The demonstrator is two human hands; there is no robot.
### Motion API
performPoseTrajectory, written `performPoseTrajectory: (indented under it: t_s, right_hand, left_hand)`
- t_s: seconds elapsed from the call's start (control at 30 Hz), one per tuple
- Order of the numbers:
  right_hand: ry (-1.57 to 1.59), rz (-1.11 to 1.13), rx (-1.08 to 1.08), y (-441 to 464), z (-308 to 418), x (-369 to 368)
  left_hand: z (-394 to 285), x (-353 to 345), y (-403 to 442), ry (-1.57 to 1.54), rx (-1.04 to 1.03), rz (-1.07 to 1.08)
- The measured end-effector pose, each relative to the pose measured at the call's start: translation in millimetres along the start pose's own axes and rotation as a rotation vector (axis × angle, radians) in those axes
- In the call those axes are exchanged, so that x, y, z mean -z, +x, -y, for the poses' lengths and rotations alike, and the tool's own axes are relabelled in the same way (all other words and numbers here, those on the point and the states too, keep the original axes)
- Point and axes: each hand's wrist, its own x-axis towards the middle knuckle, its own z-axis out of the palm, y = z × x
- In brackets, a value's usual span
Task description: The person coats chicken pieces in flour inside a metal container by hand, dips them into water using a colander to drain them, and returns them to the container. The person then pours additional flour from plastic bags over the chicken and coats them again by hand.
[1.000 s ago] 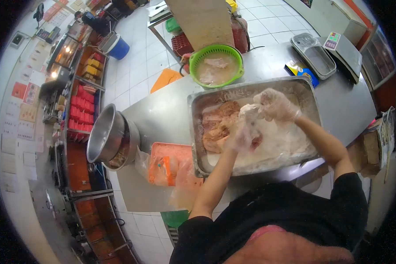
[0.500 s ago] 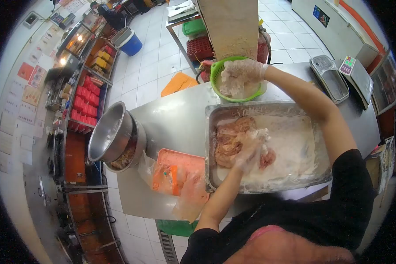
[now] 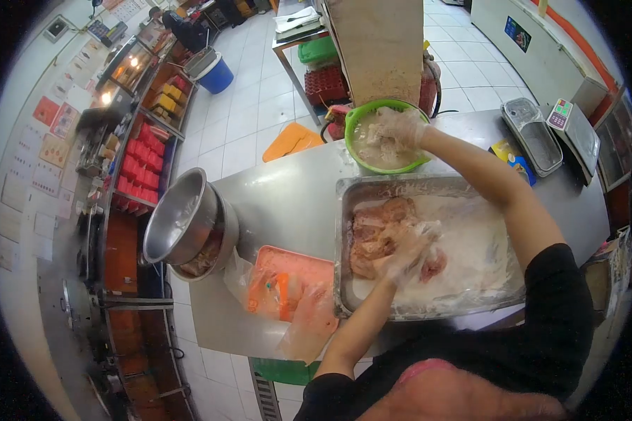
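My left hand (image 3: 409, 251), in a clear glove, is over the white flour in a large metal tray (image 3: 339, 259). Its fingers look stretched out and dusted with flour, though somewhat blurred. Beside it on the left lies a heap of raw, seasoned meat (image 3: 376, 224). A small reddish piece of meat (image 3: 433, 267) rests in the flour just right of that hand. My right hand (image 3: 404, 132), also gloved, reaches into a green plastic basket (image 3: 351, 149) behind the tray. Its fingers curl around pale, flour-coated meat (image 3: 380, 144), partly hidden by the glove.
Nested steel bowls (image 3: 179, 221) stand on the left of the steel table (image 3: 281, 189). An orange-pink tray (image 3: 316, 265) with plastic bags sits nearer. At the right are a lidded metal container (image 3: 537, 140) and a scale (image 3: 574, 137). Another person (image 3: 181, 28) is far back left.
My right hand has lowered into the green basket with the pale meat. My left hand stays over the flour beside the meat, slightly shifted. The whole view has moved a little.
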Motion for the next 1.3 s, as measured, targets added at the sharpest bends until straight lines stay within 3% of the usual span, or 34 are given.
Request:
performPoseTrajectory:
  t_s: [0.1,0.23,0.33,0.43,0.5,0.53,0.63,0.73,0.8,0.9,0.93,1.0,1.07,1.13,1.2,1.3]
  right_hand:
    - [0.018,0.081,-0.145,3.8,10.0,-3.0]
    - [-0.183,0.063,-0.004,5.5,2.2,-29.2]
    - [-0.174,0.071,-0.074,4.4,5.1,-27.6]
    - [-0.265,0.177,-0.131,10.4,14.4,-17.4]
    - [-0.544,0.545,-0.07,16.6,16.1,-9.8]
    - [-0.543,0.544,-0.075,13.4,11.4,-7.0]
    - [-0.219,0.368,-0.046,20.2,-19.5,7.8]
    - [0.048,0.535,0.094,16.5,-29.4,51.3]
    - [0.047,0.378,-0.153,13.7,-30.8,59.9]
    - [0.16,0.362,-0.345,24.6,-51.3,1.6]
    - [0.2,0.352,-0.408,24.8,-57.6,-12.4]
    - [0.057,0.422,-0.233,21.0,-58.4,-19.4]
    - [-0.007,0.487,-0.178,25.8,-57.5,-18.5]
    - [-0.074,0.558,-0.127,26.6,-48.9,2.9]
    - [0.192,0.565,-0.329,30.4,-28.1,44.6]
    - [0.255,0.387,-0.126,45.1,-13.0,23.2]
  left_hand:
    - [-1.9,6.3,-0.3,-0.013,0.008,0.038]
    - [-4.3,4.1,-0.9,-0.007,0.042,0.046]
    - [-7.7,1.9,-2.7,0.005,0.043,0.029]
    - [-10.3,1.1,-3.9,0.007,0.04,0.048]
    - [-14.1,-2.6,-8.3,0.007,0.056,0.066]
    - [-15.5,-5.3,-12.2,-0.003,0.086,0.029]
    - [-8.7,1.1,-8.8,-0.063,0.061,0.032]
    - [-1.9,5.8,-2.3,-0.071,0.008,0.063]
    - [-5.5,3.7,-2.9,-0.002,-0.004,0.059]
    - [0.4,8.3,4.2,-0.03,0.022,0.062]
    - [18.3,18.5,21.9,0.174,-0.057,0.039]
    - [13.3,17.2,21.5,0.379,-0.134,0.01]
    - [7.8,10.3,14.0,0.08,-0.045,0.013]
    - [30.1,26.2,32.8,0.178,-0.112,0.049]
    - [27.7,26.8,31.6,0.279,-0.173,0.081]
    - [17.7,19.1,19.8,0.2,-0.073,0.066]
